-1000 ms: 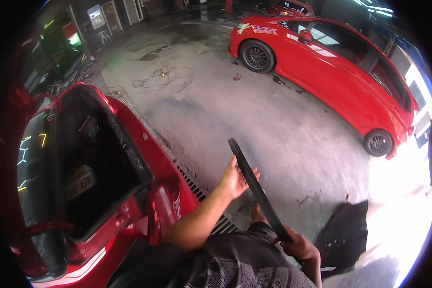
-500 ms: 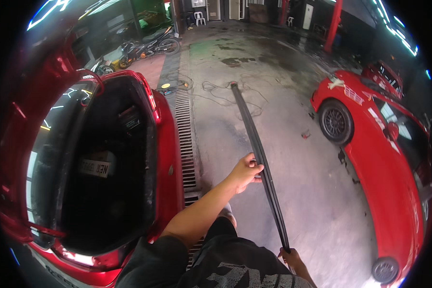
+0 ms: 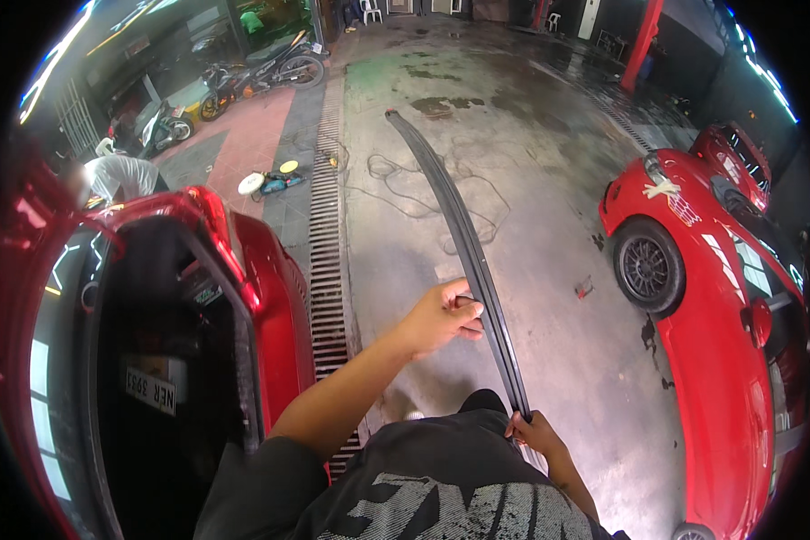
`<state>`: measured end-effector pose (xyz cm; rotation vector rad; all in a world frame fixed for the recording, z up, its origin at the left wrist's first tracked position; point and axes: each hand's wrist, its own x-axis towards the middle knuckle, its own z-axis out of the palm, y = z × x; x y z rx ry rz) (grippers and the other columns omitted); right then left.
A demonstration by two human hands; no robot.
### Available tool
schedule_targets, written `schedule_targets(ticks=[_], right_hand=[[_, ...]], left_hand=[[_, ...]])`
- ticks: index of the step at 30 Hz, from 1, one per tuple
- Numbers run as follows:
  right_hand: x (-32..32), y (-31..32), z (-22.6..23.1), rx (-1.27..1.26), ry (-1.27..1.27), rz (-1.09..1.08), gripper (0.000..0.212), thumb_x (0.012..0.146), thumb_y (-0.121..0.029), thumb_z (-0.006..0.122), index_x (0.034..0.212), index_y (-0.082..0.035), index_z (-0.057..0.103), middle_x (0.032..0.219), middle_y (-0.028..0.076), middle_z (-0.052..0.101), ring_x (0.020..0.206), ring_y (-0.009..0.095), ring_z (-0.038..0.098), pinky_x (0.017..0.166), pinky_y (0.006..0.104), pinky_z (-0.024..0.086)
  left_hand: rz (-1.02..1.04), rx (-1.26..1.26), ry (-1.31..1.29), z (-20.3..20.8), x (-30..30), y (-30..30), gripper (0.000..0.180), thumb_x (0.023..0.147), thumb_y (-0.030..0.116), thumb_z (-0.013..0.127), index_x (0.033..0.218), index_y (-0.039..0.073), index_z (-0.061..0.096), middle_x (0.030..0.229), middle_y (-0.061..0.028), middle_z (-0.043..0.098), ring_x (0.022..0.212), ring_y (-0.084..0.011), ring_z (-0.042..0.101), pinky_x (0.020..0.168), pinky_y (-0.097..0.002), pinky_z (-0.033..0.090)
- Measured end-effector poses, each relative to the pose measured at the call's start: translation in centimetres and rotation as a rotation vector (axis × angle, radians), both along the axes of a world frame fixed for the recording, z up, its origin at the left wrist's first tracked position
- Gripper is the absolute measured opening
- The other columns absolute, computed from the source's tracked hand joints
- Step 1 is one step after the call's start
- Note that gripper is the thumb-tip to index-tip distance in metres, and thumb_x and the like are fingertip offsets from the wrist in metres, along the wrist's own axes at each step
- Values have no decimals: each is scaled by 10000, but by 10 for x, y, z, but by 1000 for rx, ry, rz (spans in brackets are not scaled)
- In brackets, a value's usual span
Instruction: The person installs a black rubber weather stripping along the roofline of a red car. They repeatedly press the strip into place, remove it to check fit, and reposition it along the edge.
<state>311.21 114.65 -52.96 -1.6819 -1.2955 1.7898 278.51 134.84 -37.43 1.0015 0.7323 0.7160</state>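
Both hands grasp a long black rubber strip (image 3: 466,243) held out over the wet concrete floor (image 3: 531,180). Left hand (image 3: 441,317) fingers clench mid-strip; right hand (image 3: 533,434) fingers pinch its near end. Red cars flank both sides.

Two red cars stand here, one with its rear hatch open (image 3: 153,297) on the left and one (image 3: 720,297) on the right. One long black rubber strip (image 3: 463,243) is held by two hands, left (image 3: 441,315) and right (image 3: 535,432). Two motorcycles (image 3: 261,67) (image 3: 153,135) are parked at the back, two white chairs (image 3: 369,11) (image 3: 553,20) stand far off, and one polishing machine (image 3: 270,183) lies on the floor
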Motion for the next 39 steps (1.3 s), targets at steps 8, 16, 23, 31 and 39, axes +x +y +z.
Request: schedule_targets(ticks=[8,16,23,31,39], right_hand=[[-8,295,-64,101,-104,18,592,1103,-517,637,807,-22,770,632,30,616,599,152,597,606,349,484],[-47,589,-62,602,-263,237,507,1087,-454,647,842,-12,693,678,133,641,651,269,636,658,414,507],[-188,800,-48,761,-328,475,358,1053,-307,710,890,-28,556,684,178,594,645,415,613,631,507,456],[-354,972,-64,859,-228,538,291,1071,-298,657,1060,-30,543,865,223,622,818,467,622,755,553,471],[-486,1118,-88,886,-26,738,296,1078,-295,668,1082,-45,510,787,194,626,742,424,652,692,517,483]], left_hand=[[237,208,118,-42,-27,226,69,1048,92,748,1064,26,737,973,-27,733,924,-106,715,867,-311,610],[688,202,99,-16,-70,407,330,1086,250,734,1281,9,622,1098,-31,699,1005,-107,650,890,-302,544],[1189,47,-75,-31,-162,538,357,1213,421,400,1182,71,463,1014,-81,639,906,-199,684,882,-374,589],[1500,137,-120,-22,-298,677,398,1199,486,407,1084,106,439,891,-61,577,770,-182,630,786,-349,551],[1681,147,-20,-42,-411,779,246,1179,269,555,1038,117,423,777,-13,501,668,-148,553,652,-320,491]])
